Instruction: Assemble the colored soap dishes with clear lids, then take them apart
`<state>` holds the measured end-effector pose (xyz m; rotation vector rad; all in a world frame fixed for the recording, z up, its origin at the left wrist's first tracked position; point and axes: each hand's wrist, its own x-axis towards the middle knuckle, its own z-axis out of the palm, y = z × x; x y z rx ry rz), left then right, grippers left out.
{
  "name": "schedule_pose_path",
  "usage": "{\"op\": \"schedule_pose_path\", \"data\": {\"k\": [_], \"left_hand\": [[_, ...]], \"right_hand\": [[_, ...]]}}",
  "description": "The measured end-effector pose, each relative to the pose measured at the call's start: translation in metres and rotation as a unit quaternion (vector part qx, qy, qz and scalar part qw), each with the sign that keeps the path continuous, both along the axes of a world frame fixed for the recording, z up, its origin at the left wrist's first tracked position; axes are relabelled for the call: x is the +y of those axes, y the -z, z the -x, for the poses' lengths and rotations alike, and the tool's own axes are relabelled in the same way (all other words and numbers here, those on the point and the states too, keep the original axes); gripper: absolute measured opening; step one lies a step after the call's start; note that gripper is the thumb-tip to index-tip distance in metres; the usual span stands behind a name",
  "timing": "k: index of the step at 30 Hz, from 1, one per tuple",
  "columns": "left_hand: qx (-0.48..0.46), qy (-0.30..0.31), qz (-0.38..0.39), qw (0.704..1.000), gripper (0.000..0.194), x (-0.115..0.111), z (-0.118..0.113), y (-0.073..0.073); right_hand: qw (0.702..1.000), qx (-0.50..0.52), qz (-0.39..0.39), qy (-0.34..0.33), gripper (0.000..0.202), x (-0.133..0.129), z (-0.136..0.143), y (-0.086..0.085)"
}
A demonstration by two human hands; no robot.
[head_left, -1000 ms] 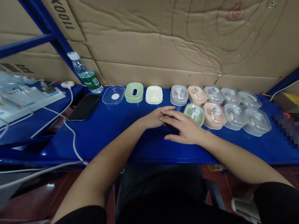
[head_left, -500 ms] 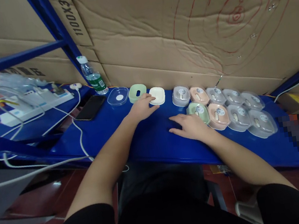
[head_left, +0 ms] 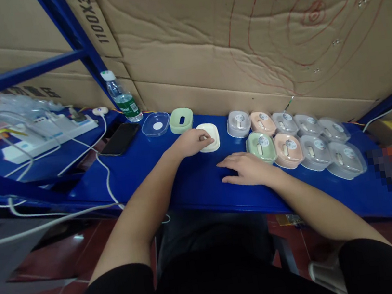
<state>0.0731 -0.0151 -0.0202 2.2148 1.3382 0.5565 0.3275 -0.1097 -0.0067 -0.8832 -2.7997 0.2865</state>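
Note:
My left hand (head_left: 194,142) is closed at the near left edge of a shallow cream-white square dish (head_left: 212,135), its thumb and fingers pinched together over the dish. To its left sit a light green box part with a dark oval hole (head_left: 181,121) and a clear plastic lid or tray with a white round sticker (head_left: 156,124). My right hand (head_left: 242,167) hovers or rests palm down over the blue table, fingers stretched out, holding nothing. Beside its knuckles stands a lidded green box (head_left: 259,145).
Two rows of lidded boxes, several grey ones (head_left: 314,152) and two pink ones (head_left: 287,150), stand at right. On the left are a phone (head_left: 120,139), a water bottle (head_left: 126,101), a power strip (head_left: 48,136) and white cables (head_left: 107,174). Cardboard (head_left: 185,46) walls the back.
The cream-white dish has slid toward me with my left hand, whose fingers have closed on it. My right hand has shifted slightly left.

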Motion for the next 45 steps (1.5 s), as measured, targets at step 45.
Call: {"op": "schedule_pose_path", "data": {"k": [45], "left_hand": [[0.121,-0.263,-0.053,0.956,0.093,0.008,0.025,0.001]], "right_hand": [[1.000,0.019,-0.015,-0.020,0.060,-0.003,0.008,0.013]]}}
